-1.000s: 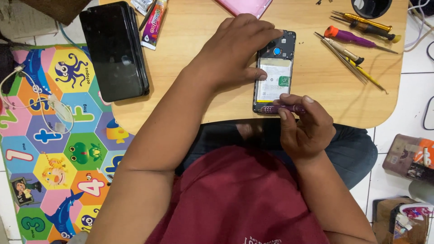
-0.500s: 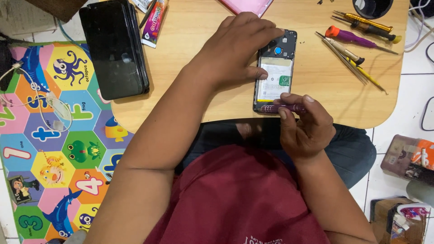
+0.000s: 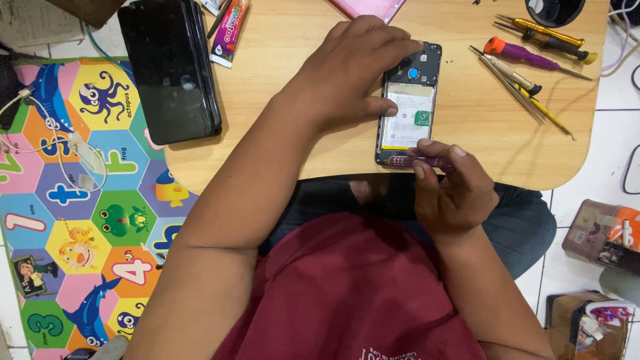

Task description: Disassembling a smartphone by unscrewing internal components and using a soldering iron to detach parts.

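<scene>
black tablet (image 3: 170,67) slightly further right in view

Wooden table (image 3: 300,140): phone (image 3: 410,107), screwdrivers (image 3: 533,53), tablet (image 3: 170,67)

The opened phone (image 3: 410,107) is placed on the table (image 3: 293,133), between a tablet (image 3: 170,67) at left and screwdrivers (image 3: 533,57) at right.
</scene>
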